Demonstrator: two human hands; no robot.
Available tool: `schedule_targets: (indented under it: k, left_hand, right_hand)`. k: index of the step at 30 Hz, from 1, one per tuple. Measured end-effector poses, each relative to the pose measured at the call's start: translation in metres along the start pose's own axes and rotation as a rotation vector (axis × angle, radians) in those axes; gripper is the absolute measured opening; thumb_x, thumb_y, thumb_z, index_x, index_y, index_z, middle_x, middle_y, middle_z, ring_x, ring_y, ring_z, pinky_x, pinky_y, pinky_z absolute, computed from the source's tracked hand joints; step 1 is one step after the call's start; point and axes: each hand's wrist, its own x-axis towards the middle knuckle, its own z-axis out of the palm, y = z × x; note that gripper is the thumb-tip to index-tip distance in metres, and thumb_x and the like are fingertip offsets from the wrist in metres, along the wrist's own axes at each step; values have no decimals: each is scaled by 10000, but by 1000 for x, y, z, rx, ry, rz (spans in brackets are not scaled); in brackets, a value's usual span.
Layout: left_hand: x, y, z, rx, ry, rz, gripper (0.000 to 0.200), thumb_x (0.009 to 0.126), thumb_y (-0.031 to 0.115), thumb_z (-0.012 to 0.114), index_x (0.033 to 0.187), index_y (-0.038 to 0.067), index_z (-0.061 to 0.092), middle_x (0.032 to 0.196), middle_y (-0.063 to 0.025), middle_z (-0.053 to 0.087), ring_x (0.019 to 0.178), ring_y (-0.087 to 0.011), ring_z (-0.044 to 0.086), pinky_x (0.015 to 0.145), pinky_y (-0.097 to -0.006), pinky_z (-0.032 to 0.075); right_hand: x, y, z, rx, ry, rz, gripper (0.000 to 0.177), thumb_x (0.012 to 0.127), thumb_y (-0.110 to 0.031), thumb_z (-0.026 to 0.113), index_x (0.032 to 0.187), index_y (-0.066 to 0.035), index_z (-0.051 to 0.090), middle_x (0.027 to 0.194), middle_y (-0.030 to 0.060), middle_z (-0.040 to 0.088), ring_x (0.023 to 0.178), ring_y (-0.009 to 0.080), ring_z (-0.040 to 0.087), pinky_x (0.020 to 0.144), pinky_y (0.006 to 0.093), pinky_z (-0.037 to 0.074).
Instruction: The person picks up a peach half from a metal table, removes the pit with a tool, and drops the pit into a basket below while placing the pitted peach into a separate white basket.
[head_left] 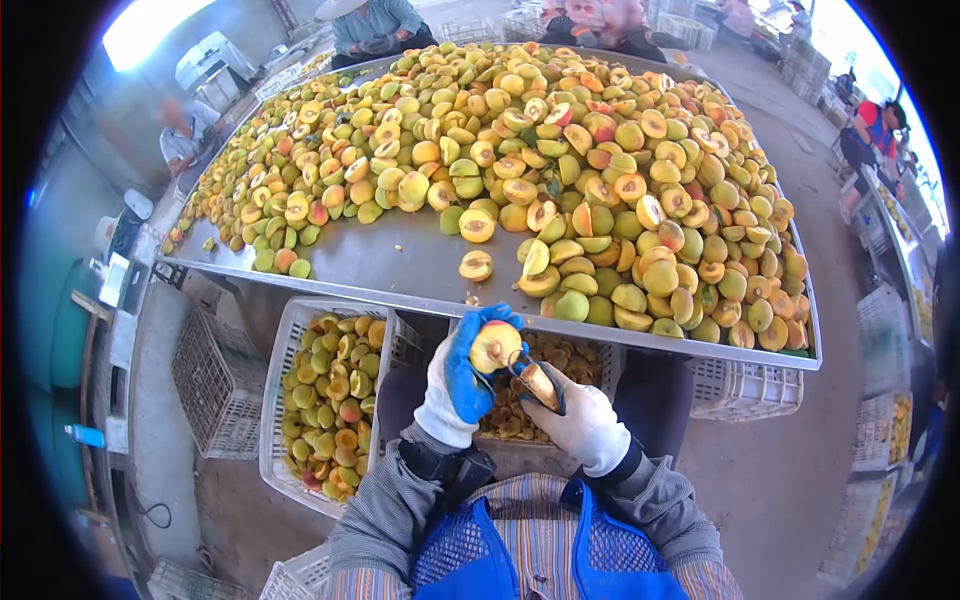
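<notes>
My left hand (pixel 462 375), in a blue and white glove, holds a halved peach (pixel 496 346) with its cut face up, just off the table's front edge. In my right hand (pixel 580 420), also gloved, is a tool with a wooden handle (pixel 540 384); its thin curved metal tip touches or nearly touches the cut face. Many halved yellow-green peaches (pixel 620 190) are heaped on the metal table (pixel 390 255) ahead. One half (pixel 476 265) lies apart near the front edge. Below my hands, a crate holds pits and scraps (pixel 515 425), partly hidden.
A white crate (pixel 272 420) of peach halves stands below at the left, beside an empty-looking crate (pixel 215 385). Another crate (pixel 750 388) is under the table's right end. Co-workers sit at the far side (pixel 375 30) and left (pixel 185 135); another person (pixel 875 135) is at the right.
</notes>
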Motion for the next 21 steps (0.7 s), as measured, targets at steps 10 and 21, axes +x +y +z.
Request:
schedule_targets:
  k: [10, 21]
  left_hand:
    - [-31, -2, 23, 100, 127, -42, 320, 1022, 244, 437, 1148, -41, 509, 1068, -152, 630, 953, -225, 642, 830, -333, 543]
    - [-36, 5, 29, 316, 191, -7, 517, 1023, 442, 351, 1052, -10, 601, 817, -88, 653, 753, -172, 660, 696, -276, 540]
  right_hand:
    - [-10, -5, 17, -167, 61, -60, 462, 849, -271, 649, 1229, -25, 553, 741, 193, 660, 699, 353, 665, 629, 430, 525]
    - [-2, 21, 28, -195, -47, -88, 385, 831, -145, 588, 1212, -95, 578, 814, 173, 674, 795, 329, 669, 707, 432, 524]
